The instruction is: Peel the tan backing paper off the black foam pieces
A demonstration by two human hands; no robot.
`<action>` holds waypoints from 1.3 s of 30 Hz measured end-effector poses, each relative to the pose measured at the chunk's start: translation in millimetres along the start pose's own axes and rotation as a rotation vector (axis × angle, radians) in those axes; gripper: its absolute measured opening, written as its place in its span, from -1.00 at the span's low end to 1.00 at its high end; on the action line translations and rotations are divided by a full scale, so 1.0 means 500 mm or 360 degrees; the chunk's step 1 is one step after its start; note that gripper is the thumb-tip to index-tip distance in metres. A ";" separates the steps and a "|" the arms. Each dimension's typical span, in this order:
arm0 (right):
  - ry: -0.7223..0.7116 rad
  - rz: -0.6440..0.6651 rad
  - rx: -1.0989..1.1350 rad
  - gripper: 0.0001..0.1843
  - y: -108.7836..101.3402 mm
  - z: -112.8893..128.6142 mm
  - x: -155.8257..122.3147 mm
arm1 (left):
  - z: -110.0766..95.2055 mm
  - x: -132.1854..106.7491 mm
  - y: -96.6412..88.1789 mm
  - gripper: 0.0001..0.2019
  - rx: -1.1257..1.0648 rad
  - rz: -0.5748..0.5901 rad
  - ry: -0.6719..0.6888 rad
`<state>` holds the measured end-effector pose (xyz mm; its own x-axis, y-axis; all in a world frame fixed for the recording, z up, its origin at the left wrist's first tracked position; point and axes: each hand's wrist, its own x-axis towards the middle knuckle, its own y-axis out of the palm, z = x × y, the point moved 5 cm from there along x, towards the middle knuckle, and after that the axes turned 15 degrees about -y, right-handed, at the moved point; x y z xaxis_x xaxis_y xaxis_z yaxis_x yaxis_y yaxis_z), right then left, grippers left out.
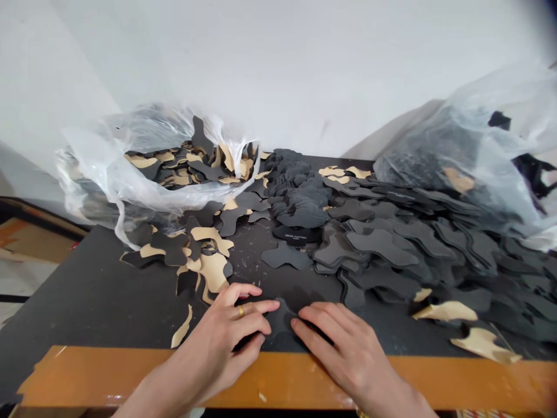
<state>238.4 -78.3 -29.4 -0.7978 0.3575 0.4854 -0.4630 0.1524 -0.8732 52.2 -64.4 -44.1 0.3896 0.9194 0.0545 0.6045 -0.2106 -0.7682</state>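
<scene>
A dark grey wavy-edged cut piece lies flat on the dark table near its front edge, between my hands. My left hand, with a gold ring, has its fingers apart, and one fingertip touches the piece's left side. From the other side my right hand lies with fingers stretched out, its fingertips at the piece's right edge. Just beyond is another dark cut piece. Behind that one lies a black piece with white "LOUIS VUITTON" lettering, at the front of a long overlapping row of dark pieces.
An opened plastic bag of black and tan pieces stands at back left. Tan scraps lie left of my hands. Stacked dark pieces cover the right side, before another plastic bag. Orange-brown tape lines the table's front edge.
</scene>
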 end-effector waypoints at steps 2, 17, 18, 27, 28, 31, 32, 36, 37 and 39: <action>-0.0018 0.0017 -0.0011 -0.61 0.000 0.002 0.003 | 0.000 0.000 0.000 -0.79 0.0000 -0.0001 -0.0005; -0.0101 0.0343 -0.0076 -0.66 0.001 0.010 0.006 | -0.006 -0.024 -0.010 -0.74 0.0101 -0.0006 0.0036; -0.0081 0.0371 -0.0063 -0.64 0.001 0.011 0.003 | -0.008 -0.027 -0.011 -0.77 0.0093 -0.0068 0.0054; 0.0403 -0.0030 0.0035 -0.94 0.029 0.013 0.018 | -0.014 -0.041 0.012 -0.86 0.0137 -0.0282 -0.0269; 0.0454 -0.0062 0.0073 -0.92 0.036 0.013 0.019 | -0.013 -0.040 0.013 -0.86 0.0112 -0.0267 -0.0313; 0.0605 -0.0114 0.0304 -0.86 0.049 0.009 0.017 | -0.009 -0.037 0.014 -0.82 -0.0001 -0.0279 -0.0399; 0.0655 -0.0116 0.0407 -0.83 0.051 0.008 0.014 | -0.007 -0.037 0.016 -0.81 -0.0052 -0.0269 -0.0419; 0.0812 -0.0159 0.0763 -0.73 0.052 0.008 0.000 | -0.005 -0.038 0.028 -0.81 -0.0276 -0.0162 -0.0486; 0.0821 -0.0189 0.0812 -0.73 0.049 0.008 -0.003 | -0.006 -0.039 0.030 -0.81 -0.0320 -0.0148 -0.0486; 0.0787 -0.0238 0.0880 -0.76 0.037 0.005 -0.008 | -0.013 -0.039 0.027 -0.84 -0.0399 -0.0153 -0.0406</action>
<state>232.1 -79.0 -47.5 -0.5054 0.7610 0.4068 -0.7828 -0.2060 -0.5872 57.3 -87.2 -51.2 0.1562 0.9855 -0.0663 0.7938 -0.1652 -0.5853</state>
